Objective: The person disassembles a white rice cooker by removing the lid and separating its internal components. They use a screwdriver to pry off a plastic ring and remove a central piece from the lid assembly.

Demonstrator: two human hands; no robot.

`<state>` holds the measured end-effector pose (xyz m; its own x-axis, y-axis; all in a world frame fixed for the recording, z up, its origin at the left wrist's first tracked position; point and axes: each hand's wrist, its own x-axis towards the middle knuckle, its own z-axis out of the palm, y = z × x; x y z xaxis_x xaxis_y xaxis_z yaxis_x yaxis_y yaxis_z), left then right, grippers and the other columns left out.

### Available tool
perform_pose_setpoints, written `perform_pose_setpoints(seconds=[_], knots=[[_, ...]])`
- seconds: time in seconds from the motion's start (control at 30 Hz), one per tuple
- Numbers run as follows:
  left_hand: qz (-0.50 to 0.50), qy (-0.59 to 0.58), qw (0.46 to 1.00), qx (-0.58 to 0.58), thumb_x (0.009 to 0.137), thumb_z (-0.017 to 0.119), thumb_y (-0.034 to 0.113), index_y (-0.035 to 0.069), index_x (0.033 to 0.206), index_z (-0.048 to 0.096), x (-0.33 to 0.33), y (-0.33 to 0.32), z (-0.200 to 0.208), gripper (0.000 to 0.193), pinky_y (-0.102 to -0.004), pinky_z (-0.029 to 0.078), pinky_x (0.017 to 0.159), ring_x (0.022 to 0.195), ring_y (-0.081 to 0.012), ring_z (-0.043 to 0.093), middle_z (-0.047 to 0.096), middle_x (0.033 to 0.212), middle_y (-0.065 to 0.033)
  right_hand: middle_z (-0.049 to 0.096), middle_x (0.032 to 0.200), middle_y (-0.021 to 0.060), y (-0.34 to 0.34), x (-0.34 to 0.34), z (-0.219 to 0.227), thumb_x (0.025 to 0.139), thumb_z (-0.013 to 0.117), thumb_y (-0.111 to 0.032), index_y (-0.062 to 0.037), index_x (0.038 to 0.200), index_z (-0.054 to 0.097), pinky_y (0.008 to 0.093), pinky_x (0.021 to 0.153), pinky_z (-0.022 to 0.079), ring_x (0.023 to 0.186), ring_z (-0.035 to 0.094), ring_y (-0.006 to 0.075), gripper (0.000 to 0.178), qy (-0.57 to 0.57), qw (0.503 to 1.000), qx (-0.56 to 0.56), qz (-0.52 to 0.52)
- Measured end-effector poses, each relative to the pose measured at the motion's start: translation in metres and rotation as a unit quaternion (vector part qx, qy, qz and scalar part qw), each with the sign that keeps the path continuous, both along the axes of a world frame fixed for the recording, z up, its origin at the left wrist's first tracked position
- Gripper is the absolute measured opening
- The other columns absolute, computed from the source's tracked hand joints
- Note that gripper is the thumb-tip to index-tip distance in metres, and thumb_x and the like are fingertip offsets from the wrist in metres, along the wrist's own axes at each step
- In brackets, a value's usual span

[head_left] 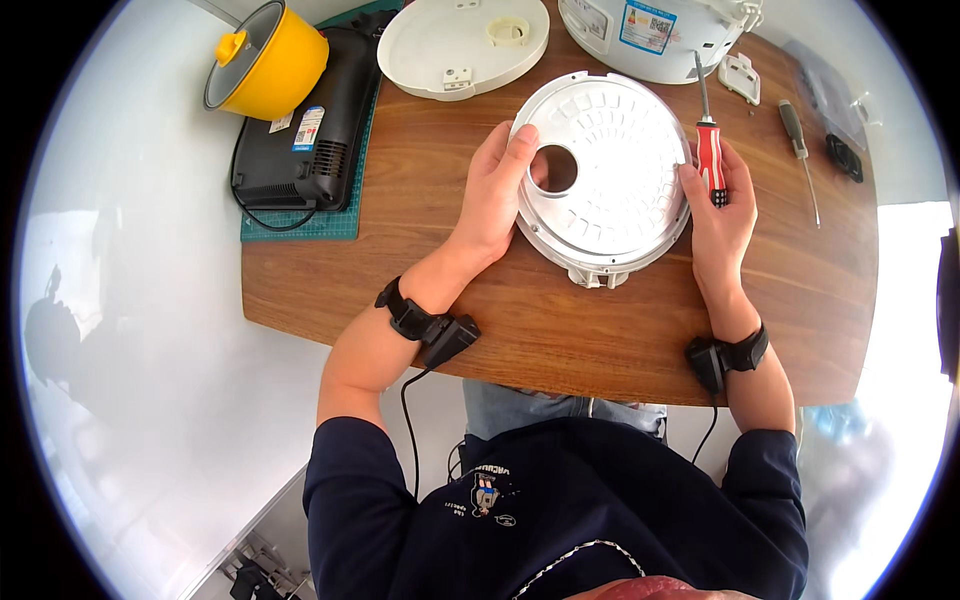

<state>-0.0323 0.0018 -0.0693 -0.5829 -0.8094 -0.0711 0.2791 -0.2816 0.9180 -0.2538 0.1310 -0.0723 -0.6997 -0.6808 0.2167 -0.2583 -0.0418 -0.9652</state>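
Observation:
A round white and silver rice cooker lid (625, 165) with a large hole at its left is held over the table, its hinge part toward me. My left hand (490, 190) grips its left rim, the thumb on top beside the hole. In my right hand (725, 210) is a screwdriver (709, 160) with a red and white handle, its shaft pointing away from me. The right thumb also rests against the lid's right edge. Beyond the lid, a white round cover (415, 50) lies on the table with its inner side up. A white rice cooker body (600, 55) stands at the back.
On the wooden table (400, 220), a small white bracket (740, 78), a grey-handled screwdriver (795, 130) and a black part (843, 157) lie to the right. At the left, a yellow pot (285, 65) sits on a black appliance (300, 160) over a green mat (345, 222).

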Motion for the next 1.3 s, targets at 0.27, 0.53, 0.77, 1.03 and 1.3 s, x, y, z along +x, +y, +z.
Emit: perform_pose_setpoints(seconds=[0.27, 0.53, 0.77, 1.03, 1.3], knots=[[0.046, -0.045, 0.998, -0.022, 0.106, 0.062, 0.038, 0.002, 0.118, 0.061, -0.002, 0.001, 0.002, 0.038, -0.0236, 0.045, 0.070, 0.080, -0.0055, 0.053, 0.059, 0.088, 0.0014, 0.070, 0.113, 0.0050, 0.002, 0.000, -0.001, 0.092, 0.079, -0.014, 0.0019, 0.133, 0.061, 0.0275, 0.092, 0.051, 0.101, 0.063, 0.0107, 0.048, 0.001, 1.000, -0.004, 0.002], [0.046, -0.030, 0.998, 0.005, 0.107, 0.060, 0.037, 0.004, 0.117, 0.064, 0.001, -0.002, 0.002, 0.035, -0.0220, 0.043, 0.068, 0.078, -0.0038, 0.051, 0.060, 0.093, 0.0044, 0.070, 0.116, 0.0088, 0.002, 0.002, 0.002, 0.089, 0.081, -0.015, -0.0010, 0.135, 0.061, 0.0322, 0.094, 0.052, 0.104, 0.064, 0.0158, 0.052, 0.011, 1.000, 0.000, 0.018], [0.043, -0.055, 0.997, -0.019, 0.107, 0.060, 0.036, 0.008, 0.105, 0.062, -0.003, 0.000, 0.004, 0.029, -0.0232, 0.034, 0.060, 0.068, -0.0035, 0.042, 0.047, 0.077, 0.0073, 0.071, 0.114, 0.0093, 0.008, -0.001, 0.002, 0.091, 0.079, -0.021, -0.0017, 0.136, 0.060, 0.0326, 0.093, 0.052, 0.102, 0.065, 0.0168, 0.052, -0.008, 1.000, 0.006, 0.017], [0.037, -0.051, 0.998, -0.025, 0.106, 0.061, 0.033, 0.007, 0.109, 0.060, 0.000, 0.002, 0.007, 0.027, -0.0230, 0.034, 0.059, 0.065, -0.0040, 0.042, 0.047, 0.076, 0.0057, 0.071, 0.113, 0.0098, 0.009, 0.001, 0.002, 0.092, 0.079, -0.021, -0.0002, 0.135, 0.060, 0.0325, 0.092, 0.053, 0.101, 0.065, 0.0171, 0.051, -0.007, 1.000, 0.010, 0.012], [0.038, -0.011, 0.999, -0.009, 0.104, 0.064, 0.031, 0.006, 0.110, 0.058, 0.001, 0.006, 0.012, 0.027, -0.0225, 0.035, 0.057, 0.065, -0.0041, 0.042, 0.048, 0.078, 0.0054, 0.071, 0.114, 0.0085, 0.014, 0.003, 0.003, 0.090, 0.080, -0.013, 0.0013, 0.136, 0.060, 0.0284, 0.089, 0.054, 0.100, 0.065, 0.0120, 0.052, -0.093, 0.993, -0.063, 0.034]])
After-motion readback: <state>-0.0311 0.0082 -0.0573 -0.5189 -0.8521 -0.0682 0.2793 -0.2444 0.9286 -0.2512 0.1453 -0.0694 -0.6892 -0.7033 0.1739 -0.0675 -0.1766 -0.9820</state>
